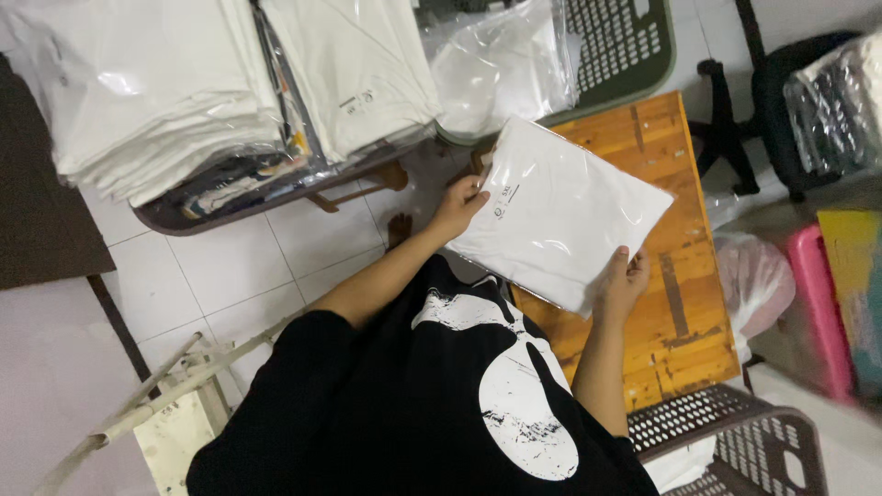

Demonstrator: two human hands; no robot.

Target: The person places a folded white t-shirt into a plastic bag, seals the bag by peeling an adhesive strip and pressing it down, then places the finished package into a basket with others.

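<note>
I hold a flat white folded garment sealed in a clear plastic bag above a small wooden table. My left hand grips the bag's left edge. My right hand grips its lower right edge, with the thumb on top. The bag is tilted, its long side running from upper left to lower right.
Stacks of white bagged garments lie on a low stand at upper left. A green basket with clear bags sits at the top, a brown basket at lower right, a pink bin at right. White tiled floor lies below.
</note>
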